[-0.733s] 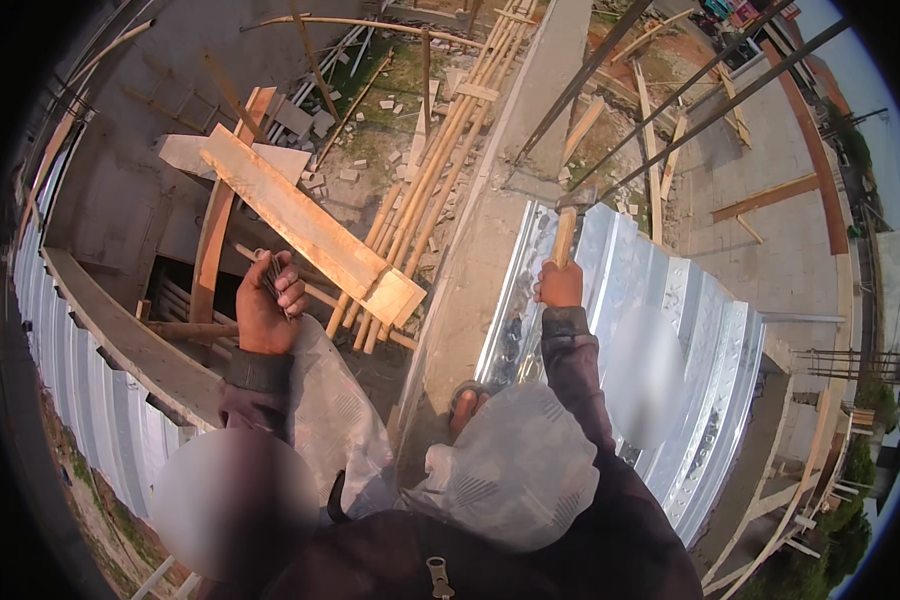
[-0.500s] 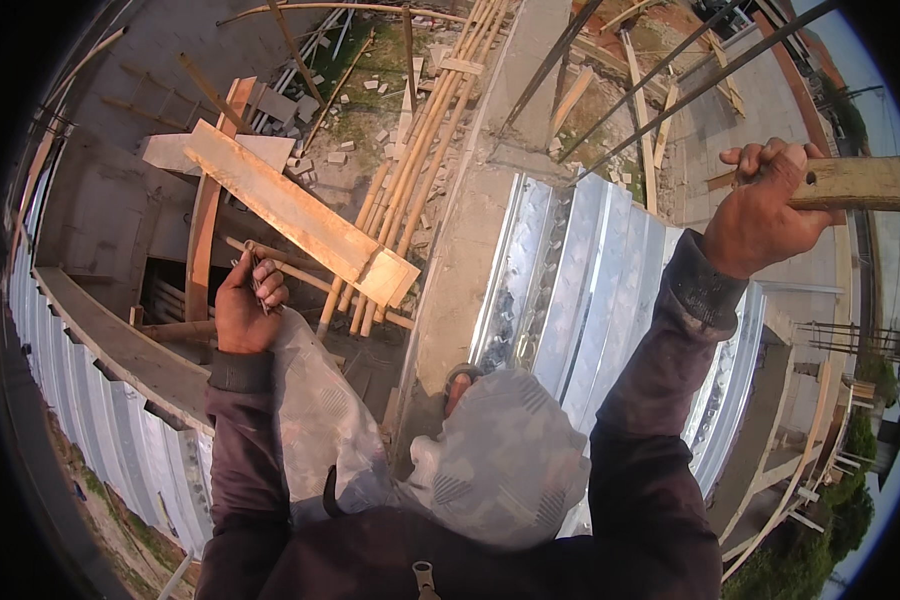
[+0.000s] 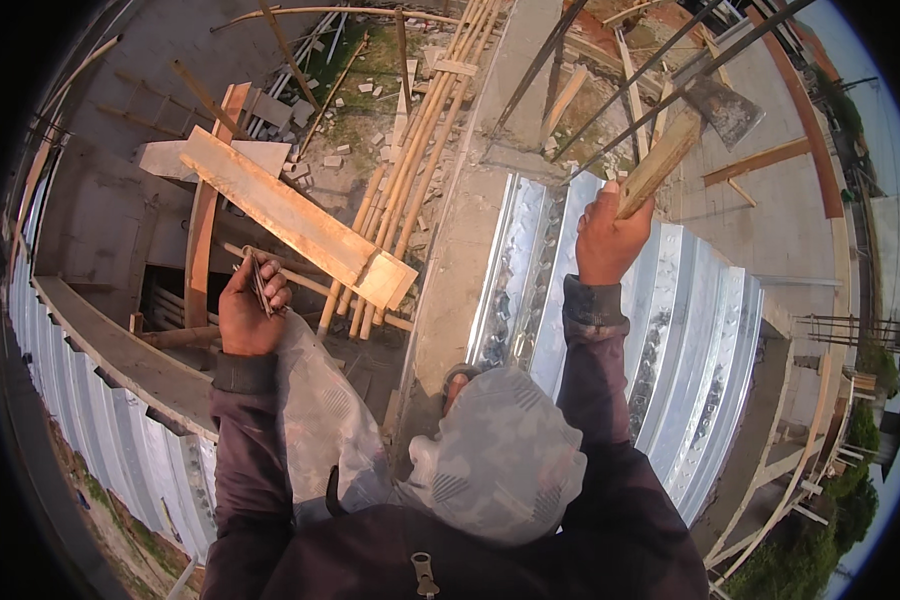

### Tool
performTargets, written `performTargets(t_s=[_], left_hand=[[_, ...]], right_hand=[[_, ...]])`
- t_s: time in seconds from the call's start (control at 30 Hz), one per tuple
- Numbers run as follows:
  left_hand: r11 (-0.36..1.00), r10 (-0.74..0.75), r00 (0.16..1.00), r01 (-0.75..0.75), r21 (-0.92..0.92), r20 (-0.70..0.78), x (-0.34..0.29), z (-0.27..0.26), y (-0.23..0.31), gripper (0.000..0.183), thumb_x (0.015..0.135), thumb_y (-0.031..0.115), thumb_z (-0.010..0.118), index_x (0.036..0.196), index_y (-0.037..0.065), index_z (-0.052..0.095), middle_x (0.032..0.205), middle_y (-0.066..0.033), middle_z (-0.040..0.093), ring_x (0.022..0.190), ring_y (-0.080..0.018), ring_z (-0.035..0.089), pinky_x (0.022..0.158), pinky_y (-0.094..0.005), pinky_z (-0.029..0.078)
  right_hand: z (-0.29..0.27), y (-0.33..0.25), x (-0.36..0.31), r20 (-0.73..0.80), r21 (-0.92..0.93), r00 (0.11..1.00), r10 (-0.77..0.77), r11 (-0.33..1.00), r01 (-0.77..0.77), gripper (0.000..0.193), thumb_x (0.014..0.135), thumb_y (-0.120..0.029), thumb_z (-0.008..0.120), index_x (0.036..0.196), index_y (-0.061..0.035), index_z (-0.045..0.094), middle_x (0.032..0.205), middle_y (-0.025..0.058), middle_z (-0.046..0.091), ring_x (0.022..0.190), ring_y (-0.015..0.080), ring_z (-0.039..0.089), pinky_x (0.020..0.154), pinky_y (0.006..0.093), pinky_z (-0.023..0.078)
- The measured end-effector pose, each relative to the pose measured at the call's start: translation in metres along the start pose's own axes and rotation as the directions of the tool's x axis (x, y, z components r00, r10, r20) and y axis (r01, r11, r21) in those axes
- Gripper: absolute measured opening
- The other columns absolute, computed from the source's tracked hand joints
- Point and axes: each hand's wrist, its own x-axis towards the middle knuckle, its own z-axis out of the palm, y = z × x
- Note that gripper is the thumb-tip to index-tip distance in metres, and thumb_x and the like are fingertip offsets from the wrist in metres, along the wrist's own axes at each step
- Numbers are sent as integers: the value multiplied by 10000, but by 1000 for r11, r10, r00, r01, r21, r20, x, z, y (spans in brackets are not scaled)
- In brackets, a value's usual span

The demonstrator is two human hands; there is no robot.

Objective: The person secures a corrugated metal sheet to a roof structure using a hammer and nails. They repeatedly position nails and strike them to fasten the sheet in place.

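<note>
Two loads up, one per side! Your right hand (image 3: pixel 610 240) is wrapped tight around the wooden handle of a hammer (image 3: pixel 660 165), poised over the far part of the metal sheet (image 3: pixel 660 310), its dark head angled out past the sheet's far edge. Over to the left of the sheet, beyond the concrete beam (image 3: pixel 460 250), your left hand (image 3: pixel 253 310) is curled closed on a bunch of thin pieces (image 3: pixel 260 283), nails by the look of them, tips poking out past your fingers.

Left of the sheet again, that broad plank (image 3: pixel 290 220) slants across, its lower end overlapping the bamboo poles (image 3: pixel 440 130) in view. Neither hand is on it.

Looks to me like a ready step, hammer up, nails in reserve, no nail set under the head. The next move calls for one nail singled out of that bunch, and care around the steel bars (image 3: pixel 745 52) rising at the sheet's far end: the hammer head crosses them in view, and whether it touches, you can't tell from here!
</note>
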Motion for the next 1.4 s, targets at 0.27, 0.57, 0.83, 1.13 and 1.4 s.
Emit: performTargets(t_s=[0.27, 0.57, 0.83, 1.13, 1.4], left_hand=[[1000, 2, 998, -3, -7, -63, 14, 0, -20, 182, 1027, 245, 517, 993, 69, 548, 823, -23, 477, 675, -135, 456, 593, -272, 409], [973, -96, 995, 96, 209, -9, 59, 15, -26, 187, 1034, 273, 509, 995, 94, 548, 818, -5, 509, 636, -110, 455, 543, -249, 387], [751, 142, 923, -337, 568, 358, 180, 244, -53, 174, 1030, 217, 511, 941, 80, 571, 863, -77, 675, 513, -57, 375, 496, -228, 345], [489, -60, 891, -366, 792, 449, 237, 343, -79, 250, 1045, 239, 459, 999, 28, 584, 841, -90, 661, 482, -35, 327, 444, -200, 285], [647, -153, 902, -217, 731, 403, 227, 339, -102, 230, 1049, 291, 441, 1017, 75, 512, 722, -3, 484, 477, -29, 294, 435, -180, 275]], right_hand=[[-1, 151, -65, 188, -745, 911, 366, 657, -110, 234, 879, -153, 611, 984, 52, 570, 931, 273, 655, 882, 408, 677, 753, 453, 535], [-115, 61, -76, 78, 119, 926, 370, 918, -378, 141, 925, -128, 600, 985, -27, 521, 698, 17, 509, 512, 104, 499, 467, 267, 446], [-237, 148, -34, -165, -387, 851, 499, 761, -521, 262, 963, -266, 569, 987, -10, 515, 673, 140, 583, 566, 277, 604, 512, 418, 470], [-240, 199, 27, -160, -756, 963, 217, 601, -261, 299, 974, -256, 535, 1123, 3, 528, 811, 291, 634, 763, 507, 613, 643, 560, 465], [-213, 245, 70, -146, -759, 866, 477, 508, -408, 316, 952, -266, 544, 1090, 15, 502, 848, 311, 659, 810, 506, 636, 745, 567, 507]])
